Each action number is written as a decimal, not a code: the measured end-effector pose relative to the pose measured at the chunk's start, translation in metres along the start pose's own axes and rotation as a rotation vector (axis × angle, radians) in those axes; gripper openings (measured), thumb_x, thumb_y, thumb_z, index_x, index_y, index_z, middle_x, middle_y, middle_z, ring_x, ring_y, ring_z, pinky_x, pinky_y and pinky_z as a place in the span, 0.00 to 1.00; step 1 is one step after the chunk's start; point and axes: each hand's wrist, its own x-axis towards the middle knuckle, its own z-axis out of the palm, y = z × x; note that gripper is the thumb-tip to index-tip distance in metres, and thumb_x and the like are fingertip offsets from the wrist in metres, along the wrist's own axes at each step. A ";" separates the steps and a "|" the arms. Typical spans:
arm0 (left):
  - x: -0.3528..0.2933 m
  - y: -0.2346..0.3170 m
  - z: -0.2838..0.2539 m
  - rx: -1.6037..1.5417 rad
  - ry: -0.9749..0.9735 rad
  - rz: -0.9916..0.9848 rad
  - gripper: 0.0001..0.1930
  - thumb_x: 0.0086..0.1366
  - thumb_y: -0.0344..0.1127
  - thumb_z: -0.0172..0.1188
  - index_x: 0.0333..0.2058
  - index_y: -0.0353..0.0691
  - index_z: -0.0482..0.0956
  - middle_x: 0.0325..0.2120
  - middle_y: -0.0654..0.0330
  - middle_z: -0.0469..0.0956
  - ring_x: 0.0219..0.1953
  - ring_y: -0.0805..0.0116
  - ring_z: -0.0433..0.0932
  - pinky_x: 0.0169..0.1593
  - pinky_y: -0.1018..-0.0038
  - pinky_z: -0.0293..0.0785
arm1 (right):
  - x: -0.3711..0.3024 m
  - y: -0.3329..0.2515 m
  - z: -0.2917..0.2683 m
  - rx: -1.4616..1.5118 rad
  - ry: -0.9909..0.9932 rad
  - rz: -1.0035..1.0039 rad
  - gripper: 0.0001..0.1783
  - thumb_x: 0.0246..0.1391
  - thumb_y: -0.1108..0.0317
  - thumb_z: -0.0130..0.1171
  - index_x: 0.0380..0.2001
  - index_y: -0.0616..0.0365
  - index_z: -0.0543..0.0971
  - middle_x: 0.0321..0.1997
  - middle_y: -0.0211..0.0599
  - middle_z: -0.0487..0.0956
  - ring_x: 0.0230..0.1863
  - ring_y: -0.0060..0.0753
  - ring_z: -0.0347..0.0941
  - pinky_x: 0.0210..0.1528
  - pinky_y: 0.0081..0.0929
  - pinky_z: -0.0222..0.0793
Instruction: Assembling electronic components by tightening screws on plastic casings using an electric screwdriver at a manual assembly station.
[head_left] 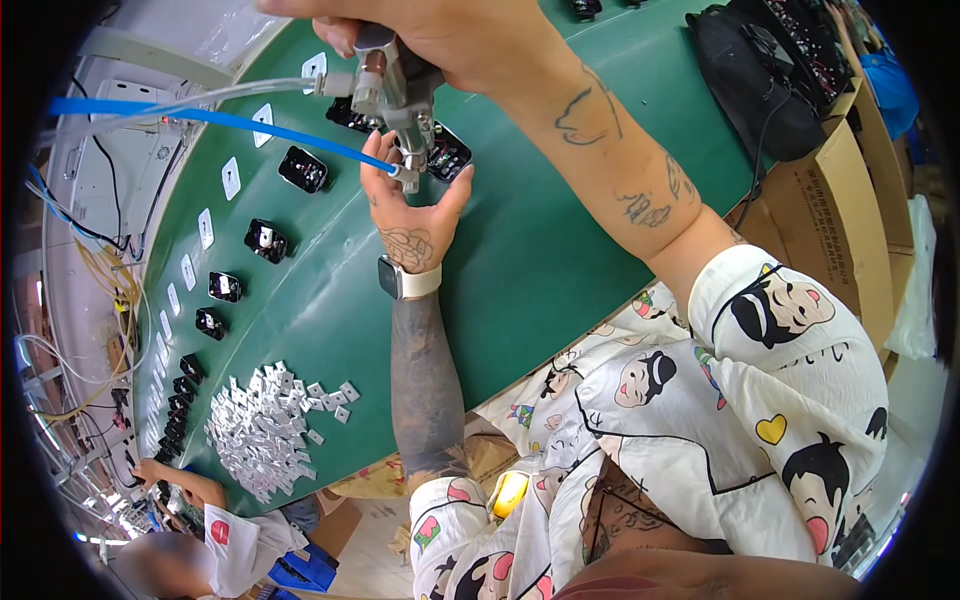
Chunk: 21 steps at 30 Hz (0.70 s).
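Note:
My right hand (440,40) grips a metal pneumatic screwdriver (395,95) held upright over the green belt (540,230); a blue hose (210,118) and a clear tube run off it to the left. Its tip points down at a black square part (450,152). My left hand (412,210), with a white smartwatch on the wrist, has its fingers spread around that part and touches its edges.
More black parts (303,169) lie in a row along the belt's left side beside white tags (231,178). A heap of small silver plates (265,430) lies at the near left. Another person (190,520) works at lower left. A black bag (750,80) and cardboard boxes (840,220) stand at right.

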 end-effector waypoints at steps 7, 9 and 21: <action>-0.002 0.000 -0.001 -0.021 0.003 -0.018 0.54 0.47 0.34 0.82 0.69 0.35 0.57 0.61 0.46 0.68 0.62 0.53 0.72 0.62 0.61 0.72 | 0.002 0.004 0.000 0.022 -0.049 -0.067 0.14 0.57 0.70 0.70 0.42 0.61 0.77 0.25 0.22 0.75 0.23 0.11 0.69 0.23 0.14 0.63; -0.002 0.001 0.000 -0.064 0.005 -0.011 0.54 0.47 0.34 0.82 0.69 0.35 0.56 0.61 0.45 0.68 0.62 0.53 0.72 0.63 0.61 0.72 | 0.002 0.004 -0.001 0.033 -0.066 -0.081 0.14 0.57 0.70 0.70 0.42 0.61 0.77 0.25 0.22 0.75 0.23 0.11 0.69 0.23 0.14 0.63; -0.004 -0.004 -0.008 0.041 0.018 -0.027 0.52 0.46 0.38 0.83 0.66 0.34 0.60 0.59 0.44 0.70 0.59 0.53 0.75 0.62 0.61 0.72 | -0.003 0.000 0.023 0.003 0.046 0.016 0.15 0.57 0.71 0.69 0.46 0.61 0.77 0.30 0.22 0.76 0.25 0.12 0.70 0.25 0.15 0.65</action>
